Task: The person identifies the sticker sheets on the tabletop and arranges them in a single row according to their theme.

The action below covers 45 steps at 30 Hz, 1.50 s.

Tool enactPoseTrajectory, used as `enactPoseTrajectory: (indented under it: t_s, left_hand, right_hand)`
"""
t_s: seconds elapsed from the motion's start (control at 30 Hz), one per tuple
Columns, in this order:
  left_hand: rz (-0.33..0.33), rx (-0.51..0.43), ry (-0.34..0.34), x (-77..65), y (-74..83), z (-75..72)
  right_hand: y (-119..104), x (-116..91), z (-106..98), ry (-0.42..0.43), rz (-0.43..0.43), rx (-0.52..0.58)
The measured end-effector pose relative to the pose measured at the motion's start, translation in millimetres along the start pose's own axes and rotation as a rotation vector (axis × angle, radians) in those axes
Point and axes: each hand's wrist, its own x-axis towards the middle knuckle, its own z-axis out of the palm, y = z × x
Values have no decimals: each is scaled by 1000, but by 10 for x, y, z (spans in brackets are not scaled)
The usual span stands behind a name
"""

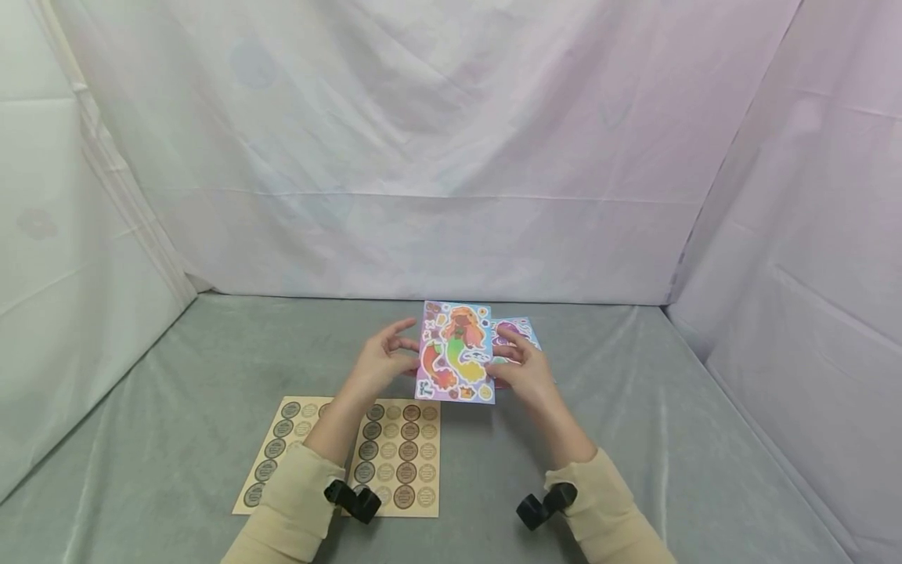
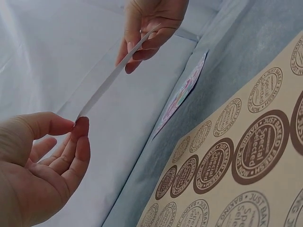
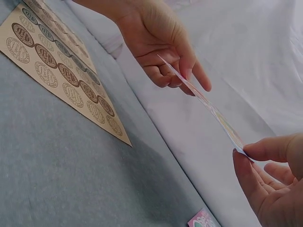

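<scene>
Above the counter [image 1: 620, 368], one mermaid card [image 1: 454, 352] hangs between two hands, printed face toward the wearer! At the card's left edge, the left grip [image 1: 380, 362] is narrow, pinching it thumb to fingertips; at the card's right edge, the right grip [image 1: 524, 368] matches it, another tight pinch. Why the edges? Thin stuff, this, so a hold at both sides probably steadies it and leaves the picture uncovered. And it's tilted, likely for an easier look.

Now the count! One card up, though the left wrist view shows a faint line alongside it; film or second layer, can't tell. One purple sheet [image 2: 182, 94] lies down on the counter, behind the card and to its right, partly hidden by fingers, perhaps laid off there to stay clear of the hands.

Nearer the wearer than the card, and to its left, sits the tan stock [image 1: 419, 462]. One piece or two? Can't tell, the left forearm crosses it! The portion closest to the card shows four columns of round labels in five rows; the portion furthest from it has five dark rounds down the outer edge. It lies flat, face up, which seems to keep every print readable.
</scene>
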Motion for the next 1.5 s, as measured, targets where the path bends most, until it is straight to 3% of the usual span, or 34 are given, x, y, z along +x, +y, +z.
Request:
enactPoseTrajectory:
  t_s: [0.37, 0.7, 0.8, 1.5]
  left_hand:
    - [-11, 11, -56, -27, -3, 0]
    - [-26, 19, -84, -83, 42, -8]
    - [-22, 30, -79, -58, -35, -15]
    - [-30, 43, -154, -125, -88, 96]
  right_hand:
    - [-3, -29, -21, 3, 51, -38]
    - [17, -67, -24, -7, 45, -61]
    - [30, -74, -24, -8, 50, -67]
    - [142, -234, -168, -44, 75, -85]
